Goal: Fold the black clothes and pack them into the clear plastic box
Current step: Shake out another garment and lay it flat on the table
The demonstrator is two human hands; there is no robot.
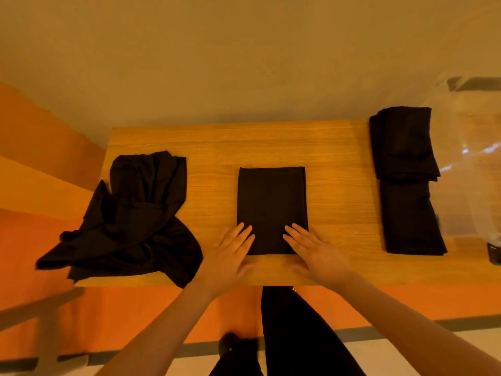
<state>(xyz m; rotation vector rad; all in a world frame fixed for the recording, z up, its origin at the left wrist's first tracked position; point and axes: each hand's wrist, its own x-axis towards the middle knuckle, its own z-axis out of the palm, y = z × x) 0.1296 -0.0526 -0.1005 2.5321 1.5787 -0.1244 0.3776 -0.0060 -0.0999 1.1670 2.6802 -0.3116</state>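
A folded black garment lies as a neat rectangle in the middle of the wooden table. My left hand lies flat with straight fingers at its near left corner. My right hand lies flat at its near right corner, fingertips on the cloth. A loose heap of black clothes sits on the table's left side. Two folded black garments lie one behind the other at the right, next to the clear plastic box.
The clear box reaches past the right edge of the view. A small dark object stands at the table's near right. Below the table's front edge are my dark trousers and an orange floor.
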